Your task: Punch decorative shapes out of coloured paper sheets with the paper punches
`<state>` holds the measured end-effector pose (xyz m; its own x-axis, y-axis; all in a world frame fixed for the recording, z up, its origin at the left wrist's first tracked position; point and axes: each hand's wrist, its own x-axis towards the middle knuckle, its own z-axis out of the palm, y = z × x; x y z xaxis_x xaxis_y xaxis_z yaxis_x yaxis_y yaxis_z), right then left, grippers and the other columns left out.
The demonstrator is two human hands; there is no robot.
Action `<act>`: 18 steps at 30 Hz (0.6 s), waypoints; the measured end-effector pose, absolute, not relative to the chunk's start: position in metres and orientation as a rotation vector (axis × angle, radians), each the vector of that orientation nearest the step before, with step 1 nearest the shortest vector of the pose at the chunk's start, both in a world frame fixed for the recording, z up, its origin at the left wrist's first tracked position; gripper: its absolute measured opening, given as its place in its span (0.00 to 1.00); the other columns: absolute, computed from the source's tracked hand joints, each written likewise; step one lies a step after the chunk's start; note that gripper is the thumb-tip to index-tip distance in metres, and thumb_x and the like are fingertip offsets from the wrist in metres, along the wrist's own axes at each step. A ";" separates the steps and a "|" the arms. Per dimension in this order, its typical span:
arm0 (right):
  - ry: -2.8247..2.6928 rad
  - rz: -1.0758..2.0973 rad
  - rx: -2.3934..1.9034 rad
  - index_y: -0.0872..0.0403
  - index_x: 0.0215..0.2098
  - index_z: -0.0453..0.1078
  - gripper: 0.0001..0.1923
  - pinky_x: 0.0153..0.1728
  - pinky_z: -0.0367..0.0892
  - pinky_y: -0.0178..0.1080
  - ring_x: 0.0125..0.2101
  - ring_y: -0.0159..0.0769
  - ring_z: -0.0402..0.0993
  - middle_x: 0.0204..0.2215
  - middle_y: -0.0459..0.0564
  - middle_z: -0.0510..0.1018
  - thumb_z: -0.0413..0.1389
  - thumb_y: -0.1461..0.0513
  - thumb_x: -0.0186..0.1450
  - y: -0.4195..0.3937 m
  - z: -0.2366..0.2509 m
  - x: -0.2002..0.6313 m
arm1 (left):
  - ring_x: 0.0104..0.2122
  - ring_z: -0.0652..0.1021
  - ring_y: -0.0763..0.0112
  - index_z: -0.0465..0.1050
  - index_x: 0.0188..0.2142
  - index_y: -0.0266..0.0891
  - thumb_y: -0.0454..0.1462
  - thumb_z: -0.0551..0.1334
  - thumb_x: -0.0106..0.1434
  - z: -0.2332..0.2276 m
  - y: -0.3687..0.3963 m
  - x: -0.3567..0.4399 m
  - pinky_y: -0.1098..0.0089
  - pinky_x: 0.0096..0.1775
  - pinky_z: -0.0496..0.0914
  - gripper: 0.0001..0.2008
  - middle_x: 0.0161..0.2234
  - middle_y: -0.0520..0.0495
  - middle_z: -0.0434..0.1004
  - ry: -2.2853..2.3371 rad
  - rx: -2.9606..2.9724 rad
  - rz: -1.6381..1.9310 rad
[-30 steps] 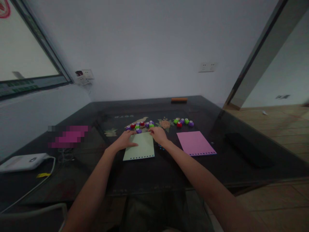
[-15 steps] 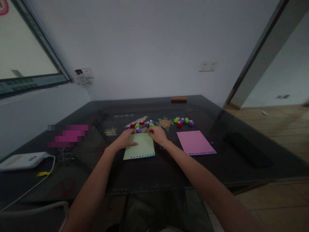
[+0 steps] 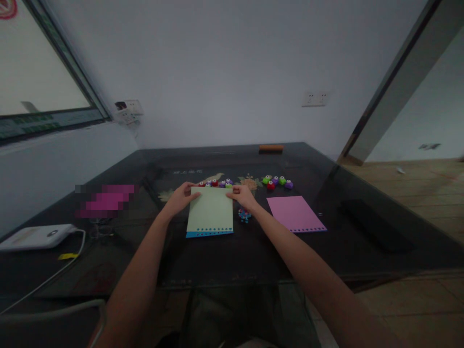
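Both hands pinch the far corners of a pale green sheet of paper (image 3: 210, 210) with punched holes along its near edge. My left hand (image 3: 181, 197) is closed on the far left corner, my right hand (image 3: 242, 196) on the far right one. A strip of blue paper (image 3: 208, 234) shows under the green sheet's near edge. Small bead-like pieces in blue and pink (image 3: 244, 215) lie beside the sheet, below my right wrist. Just beyond the sheet sit several small round toys with eyes (image 3: 215, 183), partly hidden by it.
A pink sheet with punched holes (image 3: 295, 212) lies to the right, with several more eyed toys (image 3: 275, 181) behind it. Farther right is a long black object (image 3: 373, 224). A white device with a cable (image 3: 39, 238) stands at the left; a brown bar (image 3: 271, 148) lies at the back.
The green sheet's far edge has risen and moved away from me, now covering some toys. More blue paper shows below it. My right hand has shifted slightly right, uncovering the bead-like pieces.
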<state>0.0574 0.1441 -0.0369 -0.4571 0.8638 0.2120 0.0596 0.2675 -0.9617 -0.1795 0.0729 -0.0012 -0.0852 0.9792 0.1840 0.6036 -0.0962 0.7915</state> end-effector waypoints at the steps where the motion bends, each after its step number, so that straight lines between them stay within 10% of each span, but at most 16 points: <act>1: -1.692 1.319 -0.823 0.56 0.24 0.65 0.06 0.24 0.61 0.33 0.22 0.29 0.66 0.18 0.43 0.68 0.58 0.62 0.51 0.146 -0.036 0.060 | 0.37 0.76 0.62 0.66 0.41 0.38 0.42 0.62 0.52 0.000 0.073 -0.179 0.64 0.37 0.70 0.18 0.40 0.42 0.75 1.663 1.650 1.068; 18: -1.538 1.501 -0.827 0.56 0.36 0.71 0.17 0.31 0.69 0.37 0.31 0.35 0.74 0.35 0.52 0.78 0.60 0.54 0.53 0.127 0.024 0.130 | 0.16 0.69 0.73 0.69 0.26 0.36 0.46 0.58 0.57 0.020 0.061 -0.111 0.70 0.18 0.67 0.14 0.19 0.50 0.71 1.346 1.607 1.079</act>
<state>0.1305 0.1266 0.0244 -0.4530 0.8852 0.1062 -0.0842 0.0761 -0.9935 -0.1108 0.0610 0.0201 0.0850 0.9879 0.1299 0.3417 -0.1513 0.9275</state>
